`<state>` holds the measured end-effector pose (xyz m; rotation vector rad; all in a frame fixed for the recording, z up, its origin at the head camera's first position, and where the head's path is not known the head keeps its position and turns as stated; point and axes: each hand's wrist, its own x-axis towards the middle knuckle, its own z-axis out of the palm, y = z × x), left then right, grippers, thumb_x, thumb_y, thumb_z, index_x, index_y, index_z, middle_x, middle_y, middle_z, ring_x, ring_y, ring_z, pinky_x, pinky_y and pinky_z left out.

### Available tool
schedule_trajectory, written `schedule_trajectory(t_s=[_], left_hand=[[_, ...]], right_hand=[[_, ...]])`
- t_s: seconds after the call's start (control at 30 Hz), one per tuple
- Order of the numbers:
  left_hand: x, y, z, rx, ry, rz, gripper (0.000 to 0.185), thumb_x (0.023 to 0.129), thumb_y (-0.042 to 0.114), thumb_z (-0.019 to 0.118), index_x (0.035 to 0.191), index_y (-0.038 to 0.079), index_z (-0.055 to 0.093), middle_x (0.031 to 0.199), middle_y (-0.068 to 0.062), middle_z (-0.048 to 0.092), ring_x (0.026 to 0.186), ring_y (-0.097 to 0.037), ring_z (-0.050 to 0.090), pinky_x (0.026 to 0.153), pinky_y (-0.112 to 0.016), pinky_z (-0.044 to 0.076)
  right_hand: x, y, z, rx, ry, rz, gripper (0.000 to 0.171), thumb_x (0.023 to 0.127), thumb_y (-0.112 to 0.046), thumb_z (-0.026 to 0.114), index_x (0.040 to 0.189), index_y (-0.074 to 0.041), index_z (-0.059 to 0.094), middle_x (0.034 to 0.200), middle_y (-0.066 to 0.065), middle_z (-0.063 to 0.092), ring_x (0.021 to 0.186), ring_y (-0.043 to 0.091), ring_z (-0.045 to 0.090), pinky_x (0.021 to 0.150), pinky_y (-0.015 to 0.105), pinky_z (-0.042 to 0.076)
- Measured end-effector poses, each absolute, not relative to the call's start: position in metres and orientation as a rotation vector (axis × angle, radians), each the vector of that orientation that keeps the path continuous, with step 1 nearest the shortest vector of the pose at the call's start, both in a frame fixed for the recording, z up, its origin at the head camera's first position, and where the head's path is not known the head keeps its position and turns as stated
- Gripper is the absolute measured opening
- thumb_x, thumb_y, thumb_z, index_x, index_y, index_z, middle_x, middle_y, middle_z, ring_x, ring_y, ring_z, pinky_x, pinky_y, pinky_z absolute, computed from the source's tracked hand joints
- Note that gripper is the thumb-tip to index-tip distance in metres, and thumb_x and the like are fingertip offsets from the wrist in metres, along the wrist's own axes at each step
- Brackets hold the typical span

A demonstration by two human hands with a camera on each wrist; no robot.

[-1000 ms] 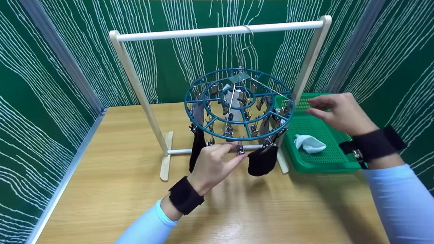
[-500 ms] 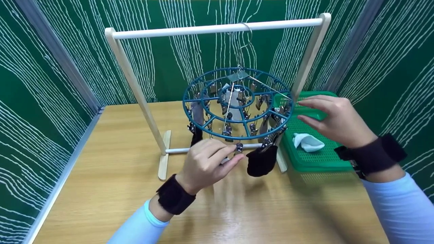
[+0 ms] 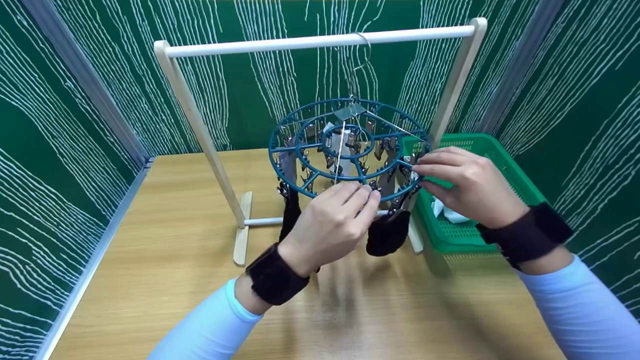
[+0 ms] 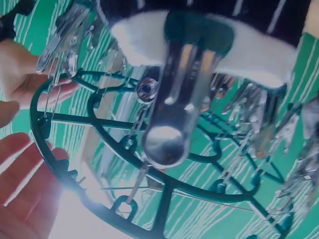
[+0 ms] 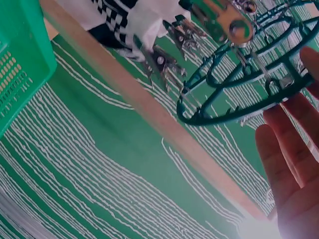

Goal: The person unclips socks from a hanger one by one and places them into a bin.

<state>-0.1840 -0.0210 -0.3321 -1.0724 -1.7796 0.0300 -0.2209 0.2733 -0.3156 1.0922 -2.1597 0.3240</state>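
Note:
A round teal clip hanger [image 3: 350, 111] with several metal clips hangs from the rack by its hook. My left hand [image 3: 327, 225] is at its front rim; in the left wrist view the left fingers [image 4: 32, 184] reach the rim nearly straight. On the right side, my right hand [image 3: 465, 182] holds the rim between thumb and fingers. A black sock [image 3: 388, 234] hangs at the front right, and another black sock [image 3: 291, 217] at the left, partly behind my hand. One metal clip [image 4: 167, 119] grips dark-and-white cloth; a checkered cloth [image 5: 117, 20] hangs from clips in the right wrist view.
The wooden rack [image 3: 192, 115] has a white top bar [image 3: 280, 46] and stands on the table [image 3: 165, 300]. To its right is a green basket [image 3: 520, 170] holding pale cloth [image 3: 452, 214], partly hidden by my right hand. Green walls enclose the back and sides.
My left hand has left the hanging clip it pinched and moved up and right to the front rim. My right hand has come left from over the basket to the hanger's right rim.

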Motion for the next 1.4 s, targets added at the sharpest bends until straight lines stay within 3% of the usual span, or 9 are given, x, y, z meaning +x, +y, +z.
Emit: schedule_trajectory(t_s=[0.53,0.93,1.0,1.1,1.2,1.4], left_hand=[[-0.187,-0.022,-0.332,-1.016,-1.798,0.133,0.011,0.101,0.007,0.074,0.103,0.006,0.084,0.098,-0.005,0.082,0.084,-0.016,0.077,0.08,-0.026,0.064],[-0.187,-0.034,-0.334,-0.989,-1.826,0.101,0.01,0.1,0.003,0.075,0.105,0.004,0.083,0.097,-0.007,0.081,0.085,-0.018,0.078,0.079,-0.028,0.065],[-0.187,-0.037,-0.334,-0.973,-1.827,0.088,0.009,0.099,0.002,0.076,0.104,0.004,0.083,0.095,-0.007,0.081,0.085,-0.018,0.078,0.08,-0.028,0.065],[-0.187,-0.04,-0.335,-0.948,-1.828,0.066,0.008,0.097,0.001,0.077,0.101,0.004,0.084,0.094,-0.008,0.081,0.085,-0.019,0.078,0.081,-0.029,0.066],[-0.189,-0.044,-0.336,-0.918,-1.826,0.054,0.008,0.096,0.0,0.078,0.1,0.004,0.084,0.093,-0.007,0.081,0.086,-0.019,0.077,0.082,-0.03,0.065],[-0.191,-0.057,-0.341,-0.861,-1.829,0.038,0.009,0.093,-0.001,0.081,0.1,0.003,0.084,0.094,-0.007,0.083,0.088,-0.021,0.078,0.084,-0.032,0.066]], right_hand=[[-0.219,0.264,-0.325,1.093,-2.105,0.413,0.037,0.076,0.015,0.09,0.11,0.003,0.083,0.11,0.021,0.082,0.1,0.04,0.079,0.085,0.056,0.064],[-0.213,0.257,-0.327,1.129,-2.048,0.406,0.042,0.071,0.013,0.093,0.11,0.0,0.084,0.108,0.02,0.082,0.098,0.039,0.079,0.083,0.056,0.063],[-0.212,0.256,-0.327,1.13,-2.05,0.394,0.037,0.077,0.009,0.092,0.112,-0.001,0.084,0.108,0.02,0.082,0.098,0.038,0.078,0.084,0.056,0.063],[-0.21,0.254,-0.328,1.136,-2.059,0.383,0.019,0.095,-0.008,0.084,0.113,-0.001,0.084,0.108,0.02,0.082,0.099,0.038,0.078,0.086,0.055,0.063],[-0.208,0.249,-0.328,1.146,-2.039,0.4,0.018,0.1,-0.013,0.079,0.113,-0.001,0.084,0.106,0.02,0.082,0.096,0.038,0.077,0.085,0.054,0.064],[-0.204,0.237,-0.328,1.169,-2.039,0.368,0.034,0.079,0.004,0.092,0.112,0.001,0.084,0.103,0.019,0.083,0.093,0.036,0.077,0.081,0.05,0.065]])
